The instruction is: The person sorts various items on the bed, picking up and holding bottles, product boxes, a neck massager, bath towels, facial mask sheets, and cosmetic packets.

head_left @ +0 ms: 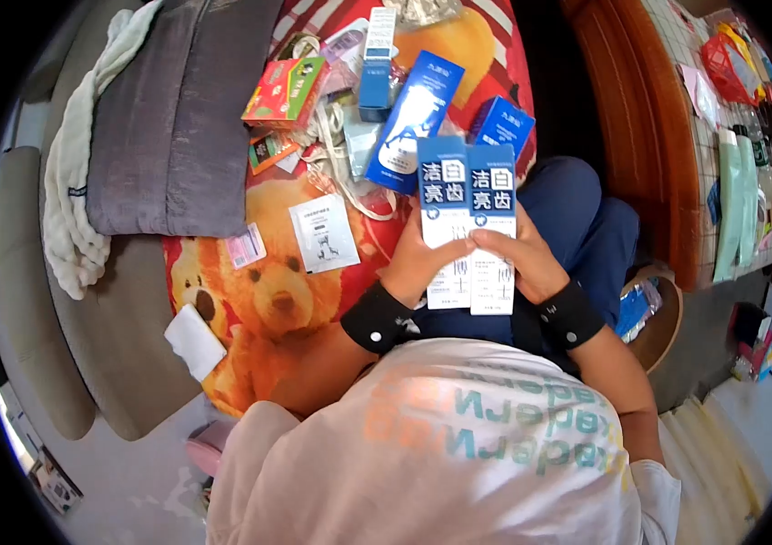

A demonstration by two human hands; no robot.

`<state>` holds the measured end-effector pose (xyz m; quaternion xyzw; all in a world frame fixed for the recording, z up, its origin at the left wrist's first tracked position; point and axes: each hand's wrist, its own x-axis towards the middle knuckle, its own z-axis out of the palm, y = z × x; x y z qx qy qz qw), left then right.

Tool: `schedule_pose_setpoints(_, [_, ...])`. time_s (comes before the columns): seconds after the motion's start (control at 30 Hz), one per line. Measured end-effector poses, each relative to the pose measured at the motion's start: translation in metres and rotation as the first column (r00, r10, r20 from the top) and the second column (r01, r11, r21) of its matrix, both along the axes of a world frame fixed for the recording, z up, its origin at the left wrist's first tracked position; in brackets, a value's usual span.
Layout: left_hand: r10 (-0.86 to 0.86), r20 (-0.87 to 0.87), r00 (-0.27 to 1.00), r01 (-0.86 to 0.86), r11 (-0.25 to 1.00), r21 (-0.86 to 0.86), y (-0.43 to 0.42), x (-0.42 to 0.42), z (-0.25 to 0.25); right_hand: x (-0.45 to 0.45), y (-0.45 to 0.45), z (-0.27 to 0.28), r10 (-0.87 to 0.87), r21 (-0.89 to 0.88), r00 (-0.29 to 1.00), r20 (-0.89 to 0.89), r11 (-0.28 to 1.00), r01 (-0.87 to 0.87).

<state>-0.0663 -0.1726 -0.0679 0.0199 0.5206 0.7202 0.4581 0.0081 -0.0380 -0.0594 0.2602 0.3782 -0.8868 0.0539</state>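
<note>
Two tall blue-and-white toothpaste boxes stand side by side above my lap, printed faces toward me. My left hand (416,259) is wrapped round the left box (445,222), its thumb across the front. The right box (492,227) is gripped by my right hand (531,259), thumb also on the front. The boxes touch along their long edges. Just beyond them lie a large blue box (416,118) and a smaller blue box (501,124). Black bands circle both wrists.
A red bear-print cover (286,318) bears a red-green box (286,93), a white sachet (324,233), a narrow blue-white box (376,64) and a folded white tissue (195,342). At left is a grey cushion (177,118); at right, a cluttered tiled table (690,54).
</note>
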Motion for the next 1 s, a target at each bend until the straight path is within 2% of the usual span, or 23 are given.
schedule_pose_setpoints(0.03, [-0.023,-0.009,1.0,0.023,1.0,0.004,0.0,-0.002,-0.002,-0.001,0.0,-0.004,-0.018,0.017,1.0,-0.006,1.0,0.019])
schedule_pose_setpoints(0.07, [0.033,-0.023,0.999,-0.033,0.999,0.011,0.002,-0.003,0.0,-0.003,-0.001,-0.003,-0.045,0.018,0.999,-0.005,0.999,0.045])
schedule_pose_setpoints(0.13, [0.098,0.081,0.992,-0.1,0.995,0.012,0.003,-0.003,0.001,-0.005,-0.002,-0.007,-0.096,-0.04,0.995,-0.002,0.995,0.096])
schedule_pose_setpoints(0.27, [0.137,0.006,0.991,-0.136,0.987,-0.086,0.004,-0.007,-0.002,0.001,0.011,-0.012,-0.145,-0.203,0.989,0.014,0.968,0.144])
schedule_pose_setpoints(0.3, [0.137,-0.101,0.985,-0.148,0.983,-0.108,0.006,-0.006,-0.001,0.002,0.014,-0.007,-0.143,-0.221,0.99,0.013,0.965,0.143])
schedule_pose_setpoints(0.4, [0.15,-0.089,0.985,-0.158,0.984,-0.082,0.013,0.001,-0.008,0.0,0.013,0.009,-0.133,-0.254,0.991,-0.031,0.96,0.121])
schedule_pose_setpoints(0.43, [0.155,-0.022,0.988,-0.156,0.986,-0.056,0.018,0.004,-0.005,-0.002,0.009,0.008,-0.135,-0.247,0.99,-0.035,0.961,0.122])
schedule_pose_setpoints(0.47, [0.135,-0.063,0.989,-0.14,0.987,-0.08,0.02,0.006,-0.003,-0.004,0.006,0.007,-0.138,-0.238,0.99,-0.04,0.963,0.124])
schedule_pose_setpoints(0.5, [0.126,-0.095,0.987,-0.135,0.986,-0.095,0.021,0.006,-0.003,-0.005,0.004,0.005,-0.135,-0.202,0.99,-0.046,0.972,0.123])
schedule_pose_setpoints(0.53, [0.119,-0.126,0.985,-0.133,0.985,-0.11,0.022,0.006,-0.002,-0.006,0.0,0.006,-0.153,-0.085,0.984,-0.09,0.986,0.145])
schedule_pose_setpoints(0.6, [0.055,-0.15,0.987,-0.069,0.994,-0.085,0.02,0.006,-0.013,-0.006,-0.004,0.011,-0.184,-0.04,0.98,-0.082,0.983,0.181])
schedule_pose_setpoints(0.7, [0.014,-0.188,0.982,-0.028,0.997,-0.074,0.021,0.008,-0.014,-0.004,-0.005,0.004,-0.159,0.165,0.98,-0.116,0.97,0.177])
schedule_pose_setpoints(0.73, [0.006,-0.201,0.98,-0.021,0.997,-0.073,0.022,0.008,-0.008,-0.005,-0.004,0.004,-0.156,0.145,0.981,-0.119,0.974,0.172])
schedule_pose_setpoints(0.77, [-0.026,-0.32,0.947,-0.027,0.987,-0.16,0.022,0.007,0.001,-0.004,-0.003,0.004,-0.154,0.125,0.981,-0.121,0.978,0.169])
schedule_pose_setpoints(0.83, [-0.103,-0.364,0.926,0.024,0.976,-0.214,0.024,0.008,0.008,-0.005,-0.003,0.003,-0.167,0.115,0.978,-0.124,0.977,0.182])
schedule_pose_setpoints(0.87, [-0.143,-0.383,0.913,0.05,0.969,-0.243,0.024,0.009,0.009,-0.004,-0.002,0.002,-0.138,0.149,0.983,-0.124,0.976,0.156])
schedule_pose_setpoints(0.9, [-0.159,-0.362,0.919,0.107,0.981,-0.16,0.024,0.009,0.01,-0.002,0.001,0.001,-0.11,0.184,0.986,-0.123,0.974,0.132])
schedule_pose_setpoints(0.93, [-0.194,-0.388,0.901,0.135,0.976,-0.174,0.023,0.007,0.01,-0.002,0.004,0.0,-0.081,0.218,0.989,-0.123,0.97,0.106])
schedule_pose_setpoints(0.97, [-0.228,-0.412,0.882,0.162,0.969,-0.189,0.022,0.005,0.009,-0.001,0.008,-0.001,-0.012,0.372,0.994,-0.11,0.927,0.052])
schedule_pose_setpoints(1.0, [-0.262,-0.435,0.861,0.189,0.96,-0.205,0.021,0.004,0.009,-0.002,0.012,-0.001,0.005,0.423,0.993,-0.116,0.905,0.045])
